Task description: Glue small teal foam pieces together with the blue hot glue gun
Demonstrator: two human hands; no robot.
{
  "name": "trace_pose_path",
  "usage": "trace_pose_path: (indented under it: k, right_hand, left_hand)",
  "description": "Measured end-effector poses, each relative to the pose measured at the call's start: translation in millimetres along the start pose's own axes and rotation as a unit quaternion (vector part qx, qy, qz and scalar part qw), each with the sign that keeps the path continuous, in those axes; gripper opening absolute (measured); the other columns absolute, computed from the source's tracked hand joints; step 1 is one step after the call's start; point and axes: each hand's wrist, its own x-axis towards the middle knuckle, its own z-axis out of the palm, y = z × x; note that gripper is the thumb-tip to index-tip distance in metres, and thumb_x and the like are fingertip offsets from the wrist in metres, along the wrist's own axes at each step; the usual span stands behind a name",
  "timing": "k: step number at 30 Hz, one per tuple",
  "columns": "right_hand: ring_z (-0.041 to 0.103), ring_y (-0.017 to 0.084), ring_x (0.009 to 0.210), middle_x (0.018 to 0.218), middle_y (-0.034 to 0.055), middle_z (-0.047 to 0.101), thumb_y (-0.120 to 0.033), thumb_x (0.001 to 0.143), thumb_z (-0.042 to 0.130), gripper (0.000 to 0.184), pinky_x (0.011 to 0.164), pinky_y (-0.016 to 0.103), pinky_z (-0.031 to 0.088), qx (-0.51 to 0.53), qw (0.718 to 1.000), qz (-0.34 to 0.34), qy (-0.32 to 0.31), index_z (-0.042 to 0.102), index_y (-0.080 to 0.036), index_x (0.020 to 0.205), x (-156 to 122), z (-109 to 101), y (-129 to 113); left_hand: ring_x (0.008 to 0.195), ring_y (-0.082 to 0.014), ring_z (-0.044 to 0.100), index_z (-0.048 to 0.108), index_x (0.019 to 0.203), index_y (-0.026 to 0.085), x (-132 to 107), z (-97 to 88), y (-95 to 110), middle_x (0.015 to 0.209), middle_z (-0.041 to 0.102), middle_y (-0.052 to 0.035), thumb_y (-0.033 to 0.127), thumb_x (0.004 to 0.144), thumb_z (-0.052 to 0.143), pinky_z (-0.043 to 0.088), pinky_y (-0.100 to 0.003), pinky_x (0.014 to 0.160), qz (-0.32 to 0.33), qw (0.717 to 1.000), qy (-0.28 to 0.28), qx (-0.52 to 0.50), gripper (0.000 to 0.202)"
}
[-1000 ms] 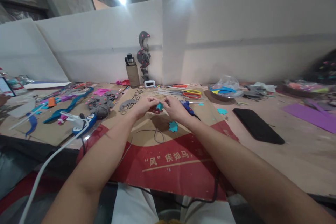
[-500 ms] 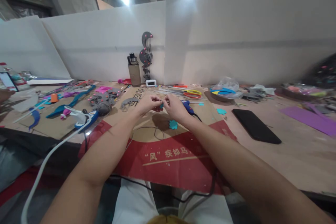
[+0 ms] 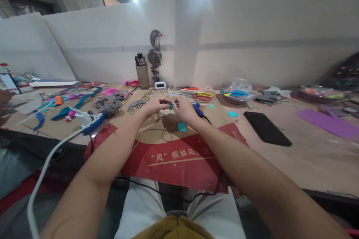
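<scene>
My left hand [image 3: 153, 106] and my right hand [image 3: 183, 109] meet above a brown and red cardboard sheet [image 3: 179, 157]. Both pinch a small teal foam piece [image 3: 170, 105] held between their fingertips. A second teal flower-shaped cutout [image 3: 181, 127] lies on the cardboard just below my right hand. A thin dark cord [image 3: 164, 133] loops on the cardboard under my hands. A blue glue gun [image 3: 197, 109] lies right behind my right hand.
A black phone [image 3: 266, 128] lies to the right. Scissors [image 3: 204, 96], a bowl under plastic [image 3: 237, 92], a bottle [image 3: 142, 71] and a grey hanging ornament [image 3: 154, 58] stand at the back. Foam shapes and a blue-white tool [image 3: 92, 121] with a white cable crowd the left. Purple sheet [image 3: 328, 123] far right.
My hands stay together on the teal piece and have turned it, so less of it shows. The camera has tilted down a little, showing more of my lap.
</scene>
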Motion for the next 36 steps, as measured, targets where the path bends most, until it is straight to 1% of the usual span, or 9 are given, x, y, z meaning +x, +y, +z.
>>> trace_pose_path:
  k: [3, 7, 12, 16, 20, 25, 32, 34, 36]
  right_hand:
    - [0.051, 0.020, 0.084, 0.087, 0.0073, 0.057, -0.021, 0.088, 0.047, 0.011, 0.076, 0.031, 0.039, -0.013, 1.000, -0.004, -0.002, 0.057, -0.018, 0.083, -1, -2, -2]
    - [0.052, 0.021, 0.085, 0.092, 0.0091, 0.057, -0.020, 0.088, 0.047, 0.011, 0.075, 0.032, 0.039, -0.033, 0.999, -0.018, -0.009, 0.058, -0.017, 0.088, -4, -3, -6]
    - [0.052, 0.020, 0.081, 0.095, 0.0098, 0.057, -0.020, 0.089, 0.047, 0.011, 0.072, 0.031, 0.039, -0.050, 0.998, -0.023, -0.024, 0.058, -0.018, 0.089, -7, -6, -9]
    - [0.052, 0.021, 0.082, 0.096, 0.0106, 0.057, -0.022, 0.090, 0.046, 0.012, 0.071, 0.032, 0.039, -0.064, 0.997, -0.036, -0.026, 0.057, -0.017, 0.090, -8, -6, -11]
    - [0.053, 0.021, 0.081, 0.097, 0.0107, 0.057, -0.022, 0.092, 0.044, 0.014, 0.069, 0.032, 0.038, -0.079, 0.995, -0.056, -0.023, 0.056, -0.018, 0.091, -11, -7, -13]
    - [0.053, 0.023, 0.084, 0.098, 0.0113, 0.056, -0.022, 0.092, 0.043, 0.014, 0.071, 0.033, 0.038, -0.079, 0.996, -0.049, -0.015, 0.056, -0.018, 0.089, -13, -10, -14]
    - [0.052, 0.021, 0.086, 0.091, 0.0082, 0.057, -0.023, 0.090, 0.046, 0.013, 0.076, 0.033, 0.040, 0.006, 0.998, -0.055, -0.008, 0.058, -0.019, 0.085, -10, -9, -8]
    - [0.052, 0.021, 0.086, 0.089, 0.0073, 0.057, -0.022, 0.089, 0.047, 0.011, 0.077, 0.033, 0.040, 0.039, 0.998, -0.058, 0.002, 0.057, -0.018, 0.091, -8, -8, -6]
    - [0.052, 0.020, 0.083, 0.087, 0.0065, 0.058, -0.021, 0.086, 0.049, 0.017, 0.074, 0.032, 0.040, 0.070, 0.996, -0.053, 0.013, 0.055, -0.016, 0.101, -7, -7, -4]
  left_hand:
    - [0.056, -0.0060, 0.044, 0.073, 0.097, 0.019, 0, -2.6, 1, 0.081, 0.067, -0.0016, 0.035, 0.066, 0.070, 0.025, -0.017, 0.043, 0.012, 1.000, -0.013, -0.010, 0.034]
    - [0.047, -0.0051, 0.037, 0.072, 0.092, 0.017, 1, -1.4, -1, 0.062, 0.058, 0.0023, 0.034, 0.068, 0.069, 0.023, -0.018, 0.042, 0.002, 0.999, -0.041, 0.000, 0.030]
    - [0.055, -0.0069, 0.051, 0.073, 0.082, 0.016, 0, -4.7, 0, 0.068, 0.066, -0.0005, 0.028, 0.066, 0.070, 0.037, -0.018, 0.052, 0.068, 0.996, -0.040, 0.049, 0.021]
    - [0.042, -0.0060, 0.046, 0.072, 0.081, 0.015, -3, -5.4, 4, 0.052, 0.059, 0.0015, 0.030, 0.073, 0.065, 0.031, -0.017, 0.041, 0.034, 0.996, -0.048, 0.073, 0.018]
    - [0.052, -0.0102, 0.060, 0.071, 0.082, 0.014, -4, -2.1, 5, 0.064, 0.067, -0.0039, 0.027, 0.074, 0.065, 0.044, -0.018, 0.045, 0.029, 0.998, -0.063, 0.006, 0.016]
    - [0.058, -0.0103, 0.064, 0.070, 0.081, 0.012, -5, 1.8, 10, 0.072, 0.071, -0.0057, 0.020, 0.075, 0.067, 0.055, -0.023, 0.060, 0.028, 0.997, -0.044, -0.049, 0.011]
    - [0.053, -0.0105, 0.064, 0.070, 0.076, 0.011, -5, 3.7, 11, 0.062, 0.069, -0.0049, 0.015, 0.076, 0.066, 0.055, -0.023, 0.057, -0.013, 0.999, 0.011, -0.043, 0.006]
    - [0.053, -0.0114, 0.064, 0.070, 0.076, 0.010, -4, 3.3, 9, 0.060, 0.068, -0.0051, 0.015, 0.076, 0.065, 0.055, -0.024, 0.057, -0.010, 0.999, 0.025, -0.040, 0.007]
    - [0.054, -0.0122, 0.065, 0.069, 0.076, 0.010, -4, 2.9, 8, 0.061, 0.069, -0.0054, 0.015, 0.077, 0.064, 0.056, -0.026, 0.058, -0.005, 0.998, 0.039, -0.041, 0.007]
